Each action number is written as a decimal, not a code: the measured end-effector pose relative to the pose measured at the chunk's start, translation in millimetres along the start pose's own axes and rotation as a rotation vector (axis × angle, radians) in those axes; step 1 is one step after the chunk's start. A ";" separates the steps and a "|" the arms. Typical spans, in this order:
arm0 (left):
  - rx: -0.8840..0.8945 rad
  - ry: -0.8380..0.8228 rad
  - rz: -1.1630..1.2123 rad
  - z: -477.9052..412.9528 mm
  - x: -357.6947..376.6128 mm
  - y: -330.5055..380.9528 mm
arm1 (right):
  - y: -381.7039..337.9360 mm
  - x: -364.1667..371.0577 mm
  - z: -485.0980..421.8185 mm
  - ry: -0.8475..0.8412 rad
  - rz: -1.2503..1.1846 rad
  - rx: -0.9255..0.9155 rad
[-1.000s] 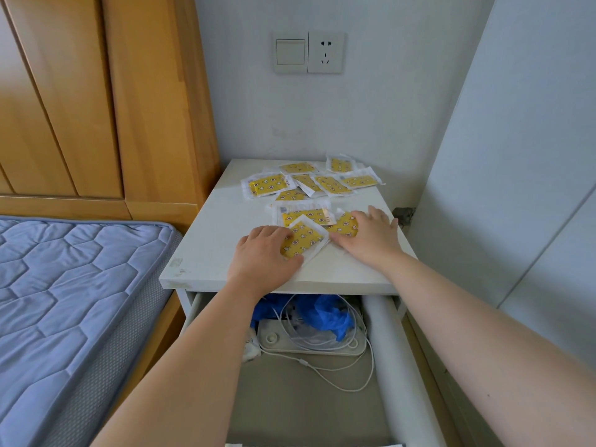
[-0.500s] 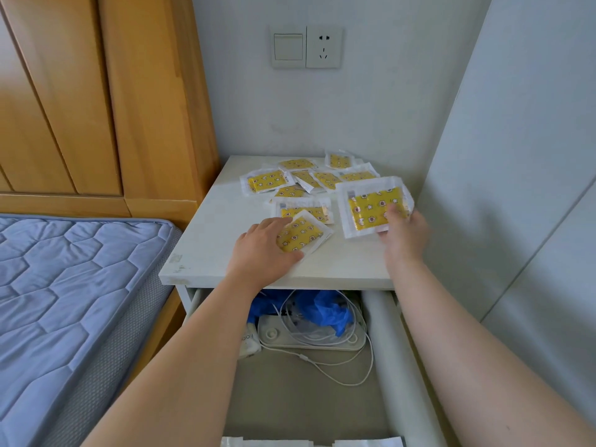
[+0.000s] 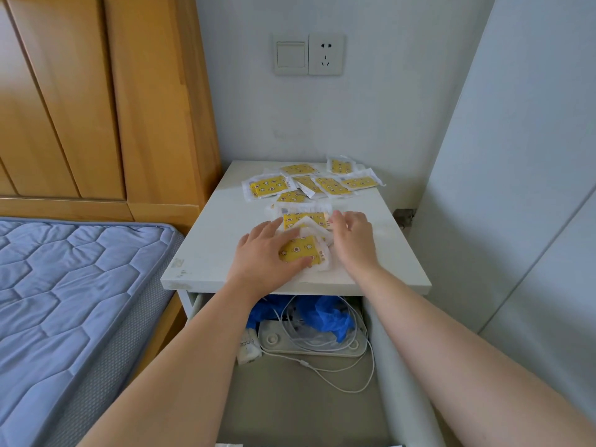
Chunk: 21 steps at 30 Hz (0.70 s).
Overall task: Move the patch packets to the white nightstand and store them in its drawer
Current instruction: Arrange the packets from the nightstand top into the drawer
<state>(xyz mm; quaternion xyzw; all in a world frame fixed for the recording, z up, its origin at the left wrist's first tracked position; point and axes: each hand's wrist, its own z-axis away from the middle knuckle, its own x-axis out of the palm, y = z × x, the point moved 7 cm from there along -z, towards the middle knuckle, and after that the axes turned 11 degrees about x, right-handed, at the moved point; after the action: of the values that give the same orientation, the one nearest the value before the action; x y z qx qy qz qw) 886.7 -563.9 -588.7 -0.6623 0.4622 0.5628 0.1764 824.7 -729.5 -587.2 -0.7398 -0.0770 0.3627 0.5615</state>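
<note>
Several yellow patch packets in clear wrappers lie scattered at the back of the white nightstand. Nearer the front, one packet lies flat. Just in front of it is a small pile of packets. My left hand grips that pile, thumb at its near edge and fingers over its far edge. My right hand holds the pile's right side with curled fingers, on a packet whose white edge shows beside them. Below the top, the drawer stands pulled out under my forearms.
The drawer's back holds a blue plastic bag, a white power strip with a looped white cable, and a small white bottle. A blue mattress and a wooden wardrobe are on the left, a wall panel on the right.
My right hand picked a packet off the tabletop, lifted it, then brought it down and left against the packet under my left hand. The left hand closed round the pile.
</note>
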 end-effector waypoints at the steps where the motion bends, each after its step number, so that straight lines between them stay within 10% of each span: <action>1: -0.003 -0.011 -0.013 -0.4 1.5 -1.1 | -3.4 4.1 -3.9 -0.065 0.010 -0.031; 6: -0.027 -0.009 -0.019 -2.1 2.8 -3.5 | -5.6 28.1 -17.6 -0.311 0.365 -0.124; 13: -0.195 0.045 -0.057 -2.1 0.6 -13.0 | -6.6 -16.2 -31.1 0.200 0.303 -0.089; 21: -0.319 0.079 -0.099 -0.9 -0.7 -18.4 | -1.2 15.8 -82.9 -0.078 0.503 -0.109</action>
<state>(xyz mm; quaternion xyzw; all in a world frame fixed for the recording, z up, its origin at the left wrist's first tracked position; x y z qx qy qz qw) 902.2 -554.9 -593.0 -0.7253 0.3404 0.5932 0.0781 888.1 -785.1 -584.5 -0.7502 0.0684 0.5145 0.4096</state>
